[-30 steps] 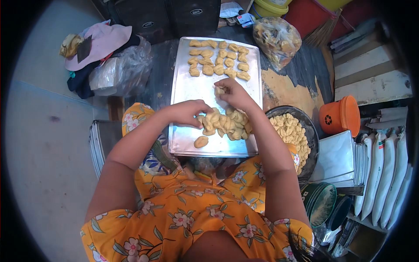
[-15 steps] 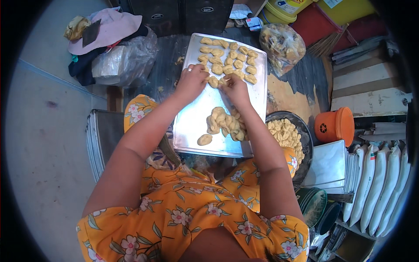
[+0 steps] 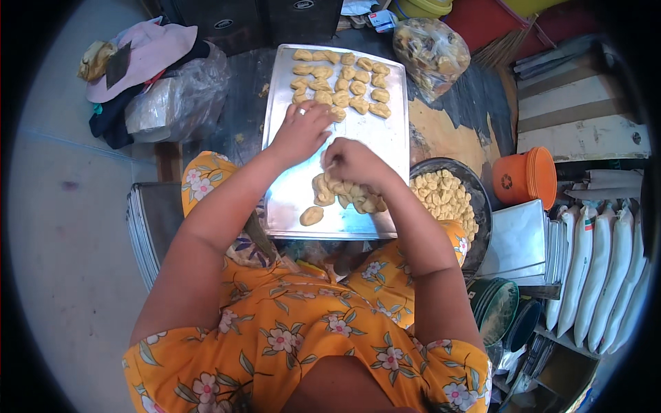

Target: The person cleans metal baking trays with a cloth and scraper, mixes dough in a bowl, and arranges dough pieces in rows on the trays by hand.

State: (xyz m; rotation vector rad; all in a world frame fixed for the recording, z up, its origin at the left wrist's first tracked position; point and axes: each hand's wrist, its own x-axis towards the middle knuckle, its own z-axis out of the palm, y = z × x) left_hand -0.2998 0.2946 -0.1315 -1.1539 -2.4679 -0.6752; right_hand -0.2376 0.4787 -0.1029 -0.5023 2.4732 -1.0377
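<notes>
A metal baking tray (image 3: 282,220) lies before me, with rows of small twisted dough pieces (image 3: 357,88) across its far part. My left hand (image 3: 301,131) rests at the near end of these rows, fingers stretched out and touching the dough there. Closer to me, my right hand (image 3: 357,164) hangs over a heap of dough (image 3: 351,196), its fingers curled in. Whether anything sits inside those fingers is hidden. One oval dough piece (image 3: 311,216) lies apart, left of the heap.
Right of the tray stands a dark round basin (image 3: 487,230) full of dough lumps (image 3: 444,199). Beyond it are an orange bucket (image 3: 523,179) and stacked trays (image 3: 513,244). A filled plastic bag (image 3: 432,58) sits at the far right, a pink hat (image 3: 148,58) at the far left.
My right hand has come back from the dough rows to the heap near me. The left hand stays by the rows, its fingers flatter over them. The whole view has shifted slightly.
</notes>
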